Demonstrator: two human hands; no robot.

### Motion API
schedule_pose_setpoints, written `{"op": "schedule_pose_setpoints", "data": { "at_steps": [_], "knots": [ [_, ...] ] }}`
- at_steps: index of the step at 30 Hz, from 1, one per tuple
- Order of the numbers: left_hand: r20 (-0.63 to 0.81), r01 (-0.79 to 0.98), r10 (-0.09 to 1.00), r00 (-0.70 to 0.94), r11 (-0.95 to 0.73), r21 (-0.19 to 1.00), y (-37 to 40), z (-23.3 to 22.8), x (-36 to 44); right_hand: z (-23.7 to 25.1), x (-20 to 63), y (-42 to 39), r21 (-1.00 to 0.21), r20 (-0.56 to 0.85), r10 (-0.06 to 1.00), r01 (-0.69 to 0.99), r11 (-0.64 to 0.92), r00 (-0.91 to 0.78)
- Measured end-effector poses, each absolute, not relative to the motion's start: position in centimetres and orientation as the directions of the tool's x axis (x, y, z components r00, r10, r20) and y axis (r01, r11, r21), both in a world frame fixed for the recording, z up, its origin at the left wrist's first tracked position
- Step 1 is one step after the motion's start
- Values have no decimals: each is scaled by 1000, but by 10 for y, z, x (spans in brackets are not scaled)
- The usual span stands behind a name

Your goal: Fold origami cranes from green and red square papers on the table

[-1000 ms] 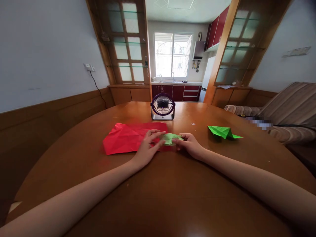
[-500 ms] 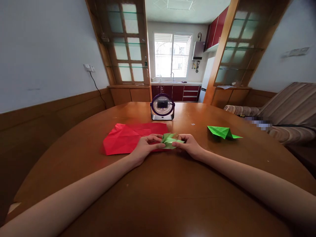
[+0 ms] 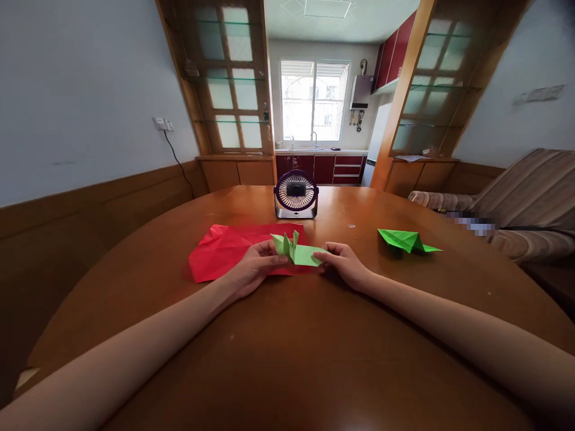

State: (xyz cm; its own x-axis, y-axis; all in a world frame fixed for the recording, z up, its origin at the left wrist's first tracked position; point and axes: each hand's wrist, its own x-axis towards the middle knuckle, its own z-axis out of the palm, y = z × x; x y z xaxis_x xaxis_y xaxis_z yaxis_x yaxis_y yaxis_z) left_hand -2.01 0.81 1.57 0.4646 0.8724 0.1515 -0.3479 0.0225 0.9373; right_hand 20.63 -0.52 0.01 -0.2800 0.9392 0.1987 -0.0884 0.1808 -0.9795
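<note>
Between my two hands is a light green folded paper point(image 3: 306, 255), held just above the table in the middle of the view. Its left part has several raised points, while its right part is a flat panel. My left hand point(image 3: 259, 261) pinches the left end, thumb in front and fingers behind. At the right end, my right hand point(image 3: 341, 261) grips the panel between thumb and fingers. Behind my left hand lies a creased red sheet of paper point(image 3: 224, 251), partly covered by that hand. A bright green folded paper point(image 3: 406, 240) rests off to the right.
A small round desk fan point(image 3: 296, 193) stands on the wooden table point(image 3: 287, 359) beyond my hands. A tiny pale scrap point(image 3: 351, 225) lies right of the fan. A striped armchair point(image 3: 530, 191) is beyond the table's right edge.
The light green paper has been pulled wider: its right panel now shows flat and its points stand up. My left hand has shifted slightly left; my right hand is nearly still.
</note>
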Motion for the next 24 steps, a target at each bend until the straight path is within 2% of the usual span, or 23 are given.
{"op": "schedule_pose_setpoints", "data": {
  "at_steps": [4, 8, 10, 11, 13, 15, 18, 21, 24],
  "knots": [
    [173, -375, 846, 505, 35, 926, 5, 20, -25, -2, 208, -6, -930, 283, 933, 175, 324, -224],
    [130, -347, 798, 589, 104, 932, -6, 27, -23, -2, 210, -5, -722, 567, 820, 429, 543, -83],
    [103, -334, 787, 609, 137, 933, -13, 30, -19, 1, 210, -8, -655, 643, 764, 474, 588, -59],
    [115, -334, 800, 589, 112, 936, -16, 32, -17, 3, 209, -10, -662, 639, 766, 452, 598, -78],
    [173, -304, 848, 500, -15, 952, -19, 33, -13, 10, 205, -15, -748, 562, 813, 328, 577, -149],
    [286, -191, 868, 405, -225, 955, -20, 33, -11, 18, 201, -20, -865, 444, 870, 151, 479, -216],
    [480, 48, 801, 359, -529, 847, -20, 32, -12, 30, 197, -26, -958, 283, 900, -55, 281, -332],
    [592, 171, 720, 362, -675, 718, -22, 33, -13, 37, 196, -29, -974, 224, 881, -68, 216, -417],
    [595, 159, 714, 370, -679, 716, -21, 33, -14, 36, 197, -26, -982, 187, 889, -45, 185, -418]
  ]
}}
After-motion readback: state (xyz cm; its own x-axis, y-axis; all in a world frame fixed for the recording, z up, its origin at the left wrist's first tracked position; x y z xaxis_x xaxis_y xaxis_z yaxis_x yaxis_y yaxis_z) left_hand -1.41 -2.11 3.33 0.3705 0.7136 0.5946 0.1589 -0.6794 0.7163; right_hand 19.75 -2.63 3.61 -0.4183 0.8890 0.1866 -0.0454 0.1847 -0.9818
